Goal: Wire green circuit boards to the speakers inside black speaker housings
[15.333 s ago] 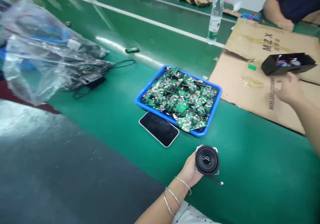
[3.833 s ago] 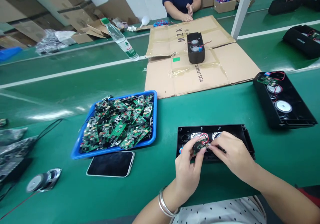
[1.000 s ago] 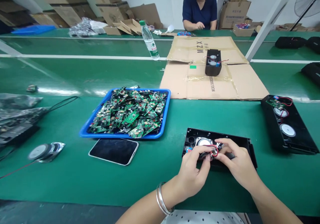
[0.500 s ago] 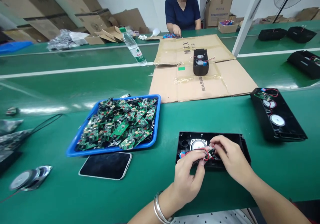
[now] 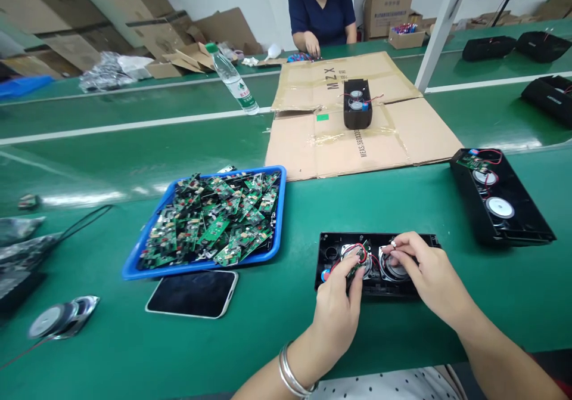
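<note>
A black speaker housing point(image 5: 328, 242) lies in front of me, with two round speakers point(image 5: 395, 269) set in it. Over its left part, my left hand point(image 5: 342, 298) pinches a small circuit board point(image 5: 363, 263) with red and black wires. My right hand point(image 5: 422, 272) is above the right speaker, its thumb and forefinger closed on a small white connector point(image 5: 393, 244). A blue and red part point(image 5: 325, 275) rests at the housing's left end.
A blue tray point(image 5: 282, 209) of circuit boards and a phone point(image 5: 192, 294) are to the left. Another housing point(image 5: 513, 209) stands right. Beyond are flattened cardboard point(image 5: 304, 149) holding a housing, a bottle point(image 5: 236, 84), a post point(image 5: 440, 36) and a seated person point(image 5: 320, 12).
My hands have moved apart. The right one has shifted right with the connector, and the right speaker shows more. The camera view has shifted slightly.
</note>
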Motion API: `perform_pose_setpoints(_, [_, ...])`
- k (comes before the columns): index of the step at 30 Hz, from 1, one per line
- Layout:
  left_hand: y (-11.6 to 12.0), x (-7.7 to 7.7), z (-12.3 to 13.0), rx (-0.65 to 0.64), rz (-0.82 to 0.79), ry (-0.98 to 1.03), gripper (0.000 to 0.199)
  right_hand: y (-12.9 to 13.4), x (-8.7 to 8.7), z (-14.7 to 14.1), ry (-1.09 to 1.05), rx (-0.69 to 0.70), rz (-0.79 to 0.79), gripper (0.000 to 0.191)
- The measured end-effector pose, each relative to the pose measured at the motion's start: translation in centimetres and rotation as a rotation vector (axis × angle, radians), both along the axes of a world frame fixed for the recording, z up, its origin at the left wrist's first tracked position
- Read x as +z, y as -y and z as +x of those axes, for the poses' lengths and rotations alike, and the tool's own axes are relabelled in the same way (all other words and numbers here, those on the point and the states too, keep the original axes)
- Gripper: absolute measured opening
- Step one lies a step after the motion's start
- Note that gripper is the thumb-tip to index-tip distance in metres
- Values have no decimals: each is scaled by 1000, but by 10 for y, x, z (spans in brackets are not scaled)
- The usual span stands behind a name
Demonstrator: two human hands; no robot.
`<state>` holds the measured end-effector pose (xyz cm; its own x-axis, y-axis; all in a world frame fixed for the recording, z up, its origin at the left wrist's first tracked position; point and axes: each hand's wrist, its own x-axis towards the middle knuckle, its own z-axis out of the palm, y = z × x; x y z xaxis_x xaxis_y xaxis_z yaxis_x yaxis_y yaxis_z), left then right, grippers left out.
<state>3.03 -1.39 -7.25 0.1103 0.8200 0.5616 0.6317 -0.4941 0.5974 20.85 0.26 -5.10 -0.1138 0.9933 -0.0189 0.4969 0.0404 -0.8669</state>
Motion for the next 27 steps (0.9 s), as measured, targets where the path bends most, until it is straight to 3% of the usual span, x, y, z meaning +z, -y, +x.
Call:
perform_pose_setpoints(8, [3, -1, -1, -7, -18, 30, 22, -3, 6, 5, -18, 100, 43, 13])
perform_pose_setpoints(14, [3, 1, 0, -30, -62, 109, 27, -4, 7, 3, -32, 182, -31, 16])
perform_pose_setpoints(20, [3, -1, 0, -41, -111, 172, 27, -3, 4, 0, -27, 86, -65, 15])
perform_pose_setpoints(27, [5, -3, 0, -60, -111, 216, 25, -3, 1, -6, 7, 127, -140, 14])
